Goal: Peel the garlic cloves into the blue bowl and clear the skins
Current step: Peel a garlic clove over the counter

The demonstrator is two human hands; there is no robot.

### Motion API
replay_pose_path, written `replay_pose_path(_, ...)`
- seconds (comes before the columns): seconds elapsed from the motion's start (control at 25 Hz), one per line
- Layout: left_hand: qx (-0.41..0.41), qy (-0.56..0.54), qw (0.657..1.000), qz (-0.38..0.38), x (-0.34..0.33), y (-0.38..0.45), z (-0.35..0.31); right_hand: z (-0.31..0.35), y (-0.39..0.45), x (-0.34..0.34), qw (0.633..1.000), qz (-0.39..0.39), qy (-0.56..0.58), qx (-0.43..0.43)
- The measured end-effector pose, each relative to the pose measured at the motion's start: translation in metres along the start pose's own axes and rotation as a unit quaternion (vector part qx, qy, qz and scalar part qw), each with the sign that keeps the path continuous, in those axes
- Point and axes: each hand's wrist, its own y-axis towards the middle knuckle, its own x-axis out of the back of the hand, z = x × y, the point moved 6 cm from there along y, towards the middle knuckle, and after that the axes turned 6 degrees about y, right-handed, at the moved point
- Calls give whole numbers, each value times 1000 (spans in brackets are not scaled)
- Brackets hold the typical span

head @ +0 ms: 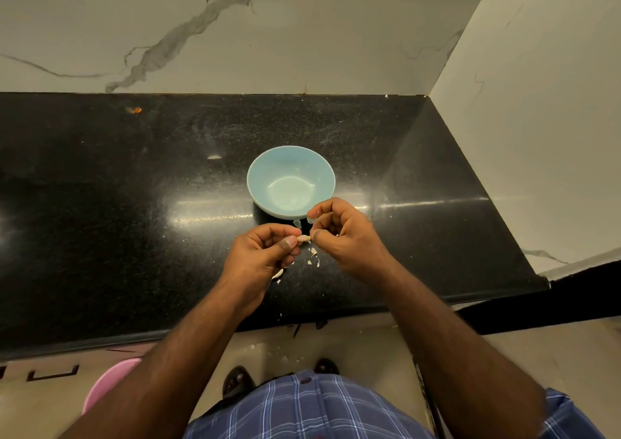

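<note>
Pinching garlic clove point(304, 238) between your left hand point(265, 254) thumb and fingers; right hand point(342, 233) fingers curled, thumb tip touching clove end. Papery skins point(314, 258) just below fingertips. Glossy round blue bowl point(265, 170) just beyond, on speckled black counter point(134, 186).

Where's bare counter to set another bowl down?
Bare counter lies left of the blue bowl, and between bowl and right wall. Crowded: skins under both hands, left hand, right hand, peeling a garlic clove.
</note>
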Motion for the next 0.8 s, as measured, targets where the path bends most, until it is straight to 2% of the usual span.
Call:
replay_pose_path(0.24, 47, -80, 994, 56, -11, -3, 3, -15, 2, 6, 999, -25, -34, -22)
replay_pose_path(0.4, 75, -108, 990, 44, -11, -2, 6, -37, 5, 27, 991, -83, -88, -64)
replay_pose_path(0.56, 101, -124, 987, 33, -11, -2, 11, -37, 0, 37, 981, -80, -164, -72)
replay_pose_path(0.64, 107, -134, 985, 36, -12, -1, 12, -28, -2, 30, 990, -57, -119, -42)
replay_pose_path(0.72, 112, -146, 982, 45, -14, -1, 13, -21, -6, 12, 1000, -10, 14, -26)
replay_pose_path(0.8, 114, -154, 980, 60, -19, -1, 13, -17, -10, -5, 994, 1, 111, -16)
